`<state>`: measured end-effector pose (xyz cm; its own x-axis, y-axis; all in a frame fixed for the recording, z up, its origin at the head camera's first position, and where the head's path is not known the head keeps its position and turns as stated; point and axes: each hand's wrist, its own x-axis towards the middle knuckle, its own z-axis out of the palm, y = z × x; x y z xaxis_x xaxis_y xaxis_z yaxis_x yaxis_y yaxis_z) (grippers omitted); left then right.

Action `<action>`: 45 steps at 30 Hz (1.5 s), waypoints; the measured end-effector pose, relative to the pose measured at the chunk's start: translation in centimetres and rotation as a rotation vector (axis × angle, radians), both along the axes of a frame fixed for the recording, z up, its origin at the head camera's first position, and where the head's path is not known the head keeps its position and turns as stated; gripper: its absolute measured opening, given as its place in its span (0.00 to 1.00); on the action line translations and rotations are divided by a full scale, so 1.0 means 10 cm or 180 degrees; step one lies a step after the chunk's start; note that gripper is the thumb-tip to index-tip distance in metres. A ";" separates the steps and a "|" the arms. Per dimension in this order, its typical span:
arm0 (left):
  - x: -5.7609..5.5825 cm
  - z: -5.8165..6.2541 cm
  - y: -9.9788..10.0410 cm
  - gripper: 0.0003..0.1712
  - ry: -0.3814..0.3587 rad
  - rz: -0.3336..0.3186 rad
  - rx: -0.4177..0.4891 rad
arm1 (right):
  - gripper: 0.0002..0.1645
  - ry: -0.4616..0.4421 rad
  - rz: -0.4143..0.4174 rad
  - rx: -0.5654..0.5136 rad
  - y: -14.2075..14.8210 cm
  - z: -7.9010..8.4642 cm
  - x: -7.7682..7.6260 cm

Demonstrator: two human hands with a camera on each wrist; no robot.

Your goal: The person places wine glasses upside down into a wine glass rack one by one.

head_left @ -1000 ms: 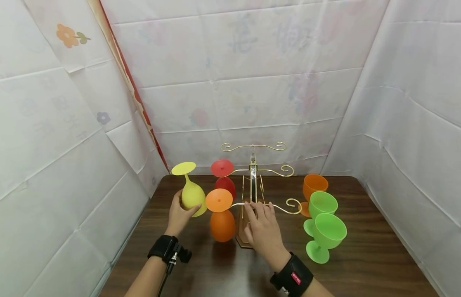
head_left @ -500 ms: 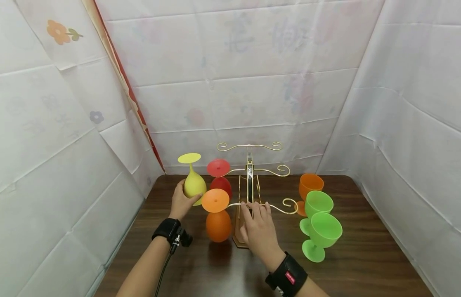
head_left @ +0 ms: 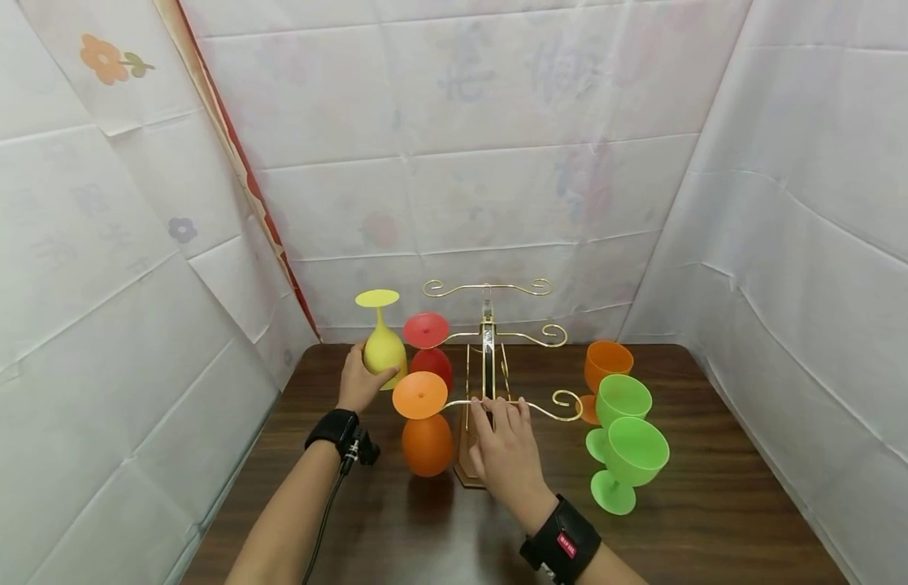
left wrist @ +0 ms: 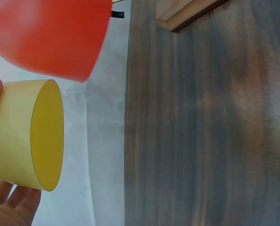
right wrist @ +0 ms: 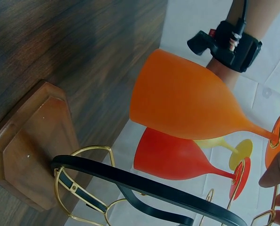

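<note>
Gripping upside-down yellow goblet (head_left: pixel 384 349) with left hand (head_left: pixel 361 382); resting right hand (head_left: pixel 508 453) on front of gold-scrolled goblet rack (head_left: pixel 488 356).

Markings: three locations noted in the head view; no wording legible.
A red tag (head_left: pixel 566 544) with pale lettering sits on the black wrist strap (head_left: pixel 585 528) at the lower right of centre; the letters are too small to read. The back sheet (head_left: pixel 497 195) carries two large, faint greyish characters (head_left: pixel 464 65) side by side at upper centre, resembling Chinese script; they are pale and blurred, and neither can be identified. The left sheet (head_left: pixel 51 325) shows fainter character-like marks (head_left: pixel 54 252) at the left of the frame, below mid-height in part, likewise illegible.
</note>
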<state>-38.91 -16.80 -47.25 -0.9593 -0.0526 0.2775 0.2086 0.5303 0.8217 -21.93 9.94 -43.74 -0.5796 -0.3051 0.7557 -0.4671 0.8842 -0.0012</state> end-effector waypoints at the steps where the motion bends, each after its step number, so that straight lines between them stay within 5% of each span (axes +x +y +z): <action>1: -0.02 0.02 0.01 0.49 0.0009 -0.0010 0.0010 | 0.32 0.0005 0.0001 -0.0002 0.00 0.00 0.00; 45: -0.69 0.18 0.11 0.46 -0.0061 -0.0471 -0.0389 | 0.41 0.0041 -0.0186 0.0081 -0.06 -0.04 0.01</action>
